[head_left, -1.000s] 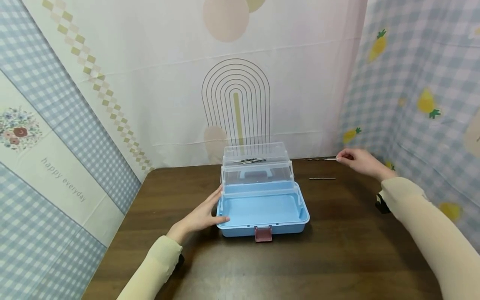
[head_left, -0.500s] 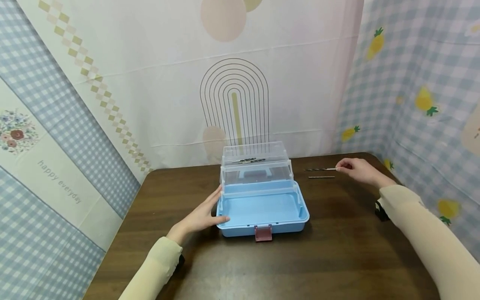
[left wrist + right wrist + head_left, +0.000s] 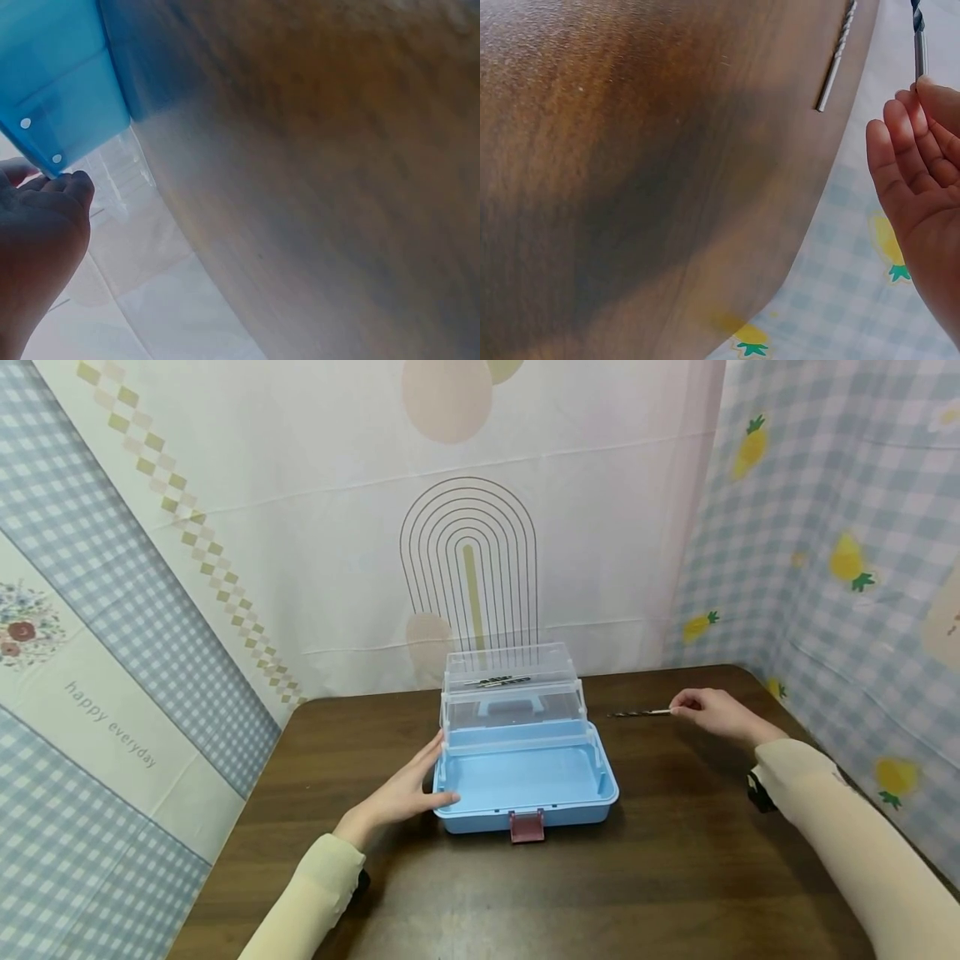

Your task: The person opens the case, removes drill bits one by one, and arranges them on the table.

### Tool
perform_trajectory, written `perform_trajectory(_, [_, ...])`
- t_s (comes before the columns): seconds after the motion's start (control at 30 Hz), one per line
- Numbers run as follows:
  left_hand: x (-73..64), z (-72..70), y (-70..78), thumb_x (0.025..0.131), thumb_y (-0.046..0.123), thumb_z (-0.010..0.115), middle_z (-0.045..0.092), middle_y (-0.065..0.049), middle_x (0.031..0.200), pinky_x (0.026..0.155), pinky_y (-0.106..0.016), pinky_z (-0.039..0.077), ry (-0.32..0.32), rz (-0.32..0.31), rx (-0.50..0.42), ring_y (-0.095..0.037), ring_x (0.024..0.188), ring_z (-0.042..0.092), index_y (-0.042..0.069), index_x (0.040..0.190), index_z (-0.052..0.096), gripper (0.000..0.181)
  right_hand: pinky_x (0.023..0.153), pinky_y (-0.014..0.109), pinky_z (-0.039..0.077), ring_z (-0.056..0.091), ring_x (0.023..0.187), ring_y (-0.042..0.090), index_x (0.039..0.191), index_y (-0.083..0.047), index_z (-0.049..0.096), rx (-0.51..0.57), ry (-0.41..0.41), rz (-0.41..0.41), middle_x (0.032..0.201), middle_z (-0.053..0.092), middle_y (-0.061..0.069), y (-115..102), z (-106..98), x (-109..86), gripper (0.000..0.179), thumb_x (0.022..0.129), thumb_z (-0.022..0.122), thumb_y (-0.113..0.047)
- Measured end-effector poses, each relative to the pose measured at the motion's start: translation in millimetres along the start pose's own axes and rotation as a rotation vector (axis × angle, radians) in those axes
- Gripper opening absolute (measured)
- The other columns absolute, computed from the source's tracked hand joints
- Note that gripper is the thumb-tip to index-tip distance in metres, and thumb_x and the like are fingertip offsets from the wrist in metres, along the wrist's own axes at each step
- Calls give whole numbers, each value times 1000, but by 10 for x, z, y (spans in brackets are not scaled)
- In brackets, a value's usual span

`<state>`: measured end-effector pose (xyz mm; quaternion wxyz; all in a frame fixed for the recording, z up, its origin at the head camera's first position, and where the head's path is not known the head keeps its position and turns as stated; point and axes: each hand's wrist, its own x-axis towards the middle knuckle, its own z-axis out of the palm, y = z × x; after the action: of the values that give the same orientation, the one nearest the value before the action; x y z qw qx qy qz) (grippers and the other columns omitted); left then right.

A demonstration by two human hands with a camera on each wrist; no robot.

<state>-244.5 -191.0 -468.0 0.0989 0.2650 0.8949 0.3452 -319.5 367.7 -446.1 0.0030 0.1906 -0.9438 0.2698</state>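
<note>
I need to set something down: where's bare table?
Bare: the table in front of the blue box, and left of the box past the left hand. Crowded: back right, where a loose drill bit lies near the right hand and its held bit.

A dark brown wood-grain table (image 3: 570, 893) stands before a creased white fabric backdrop (image 3: 315, 543) printed with a thin-lined arch (image 3: 469, 577). Blue-and-white gingham cloth (image 3: 131, 535) hangs at left; pale checked cloth with yellow pineapples (image 3: 885, 468) covers the right. Light glints softly off the tabletop.
</note>
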Motion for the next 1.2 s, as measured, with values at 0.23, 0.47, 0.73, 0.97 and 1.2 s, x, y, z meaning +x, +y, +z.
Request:
perform_trajectory(0.23, [-7, 10, 1, 91, 49, 73, -4, 12, 168, 118, -53, 22, 1, -3, 0, -22, 153, 10, 20, 163, 6, 103, 66, 35, 45, 54, 76, 17, 109, 3, 66, 0, -51, 11, 94, 67, 11, -13, 42, -7, 24, 105, 57, -19])
perform_trajectory(0.47, [-6, 16, -8, 91, 49, 72, -5, 11, 168, 118, -54, 21, -3, -4, -4, -22, 153, 9, 20, 163, 5, 103, 67, 36, 45, 55, 77, 17, 106, 3, 67, -3, -44, 13, 94, 68, 11, 20, 78, 15, 21, 104, 59, -16])
perform_trajectory(0.73, [-2, 7, -1, 92, 49, 72, -5, 12, 168, 119, -53, 21, -8, -5, -2, -21, 153, 8, 19, 163, 6, 102, 68, 37, 47, 56, 79, 17, 104, 3, 67, 1, -39, 28, 95, 69, 13, 96, 124, 28, 19, 103, 60, -15])
perform_trajectory(0.97, [-6, 11, -2, 92, 49, 72, -6, 12, 168, 119, -53, 21, -8, -6, 1, -21, 153, 8, 18, 163, 7, 101, 69, 37, 47, 57, 79, 19, 104, 4, 68, 2, -29, 48, 94, 69, 13, 122, 141, 32, 19, 102, 60, -14])
perform_trajectory(1.2, [-8, 18, 2, 92, 48, 72, -6, 13, 168, 119, -52, 20, -4, -7, -1, -20, 153, 8, 17, 163, 7, 101, 69, 37, 47, 58, 80, 19, 103, 3, 68, -10, -19, 49, 93, 69, 11, 137, 139, 6, 18, 101, 61, -13])
